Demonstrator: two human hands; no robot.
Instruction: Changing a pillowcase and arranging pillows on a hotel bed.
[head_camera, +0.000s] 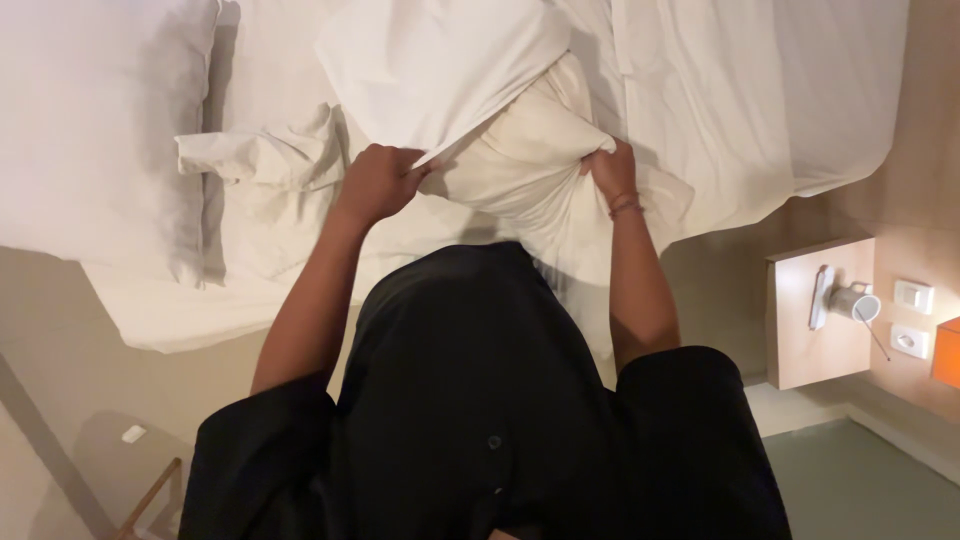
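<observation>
A cream pillow lies on the white bed, its far part inside a white pillowcase. My left hand is closed on the open edge of the pillowcase at the pillow's left side. My right hand, with a thin bracelet on the wrist, grips the pillowcase edge at the pillow's right corner. Both arms reach out from black sleeves over the bed's edge. The pillow's near end is bare and bulges between the two hands.
A second white pillow lies at the left, with a crumpled white cloth beside it. At the right a wooden bedside shelf carries a white mug and a slim white handset. Wall sockets and an orange object are beyond it.
</observation>
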